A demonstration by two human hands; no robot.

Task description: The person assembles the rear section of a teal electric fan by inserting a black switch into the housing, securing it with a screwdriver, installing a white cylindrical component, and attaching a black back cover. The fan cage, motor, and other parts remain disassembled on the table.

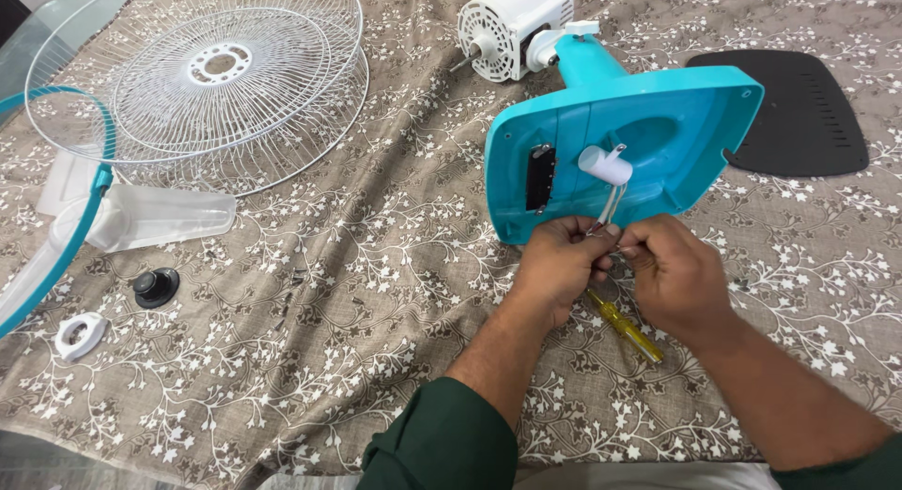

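We pinch the thin, limp wires [609, 208] between both our left hand [556, 264] and right hand [669, 269], fingers closed, best held near their ends.

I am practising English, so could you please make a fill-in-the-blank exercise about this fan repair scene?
1. Both hands, left hand and right hand, pinch thin wires from the white ____ cylinder.
2. The fan base is coloured ____.
3. A screwdriver with a ____ handle lies under the hands.
4. The wire grilles lie to the ____ of the base.

Missing words: capacitor; turquoise; yellow; left
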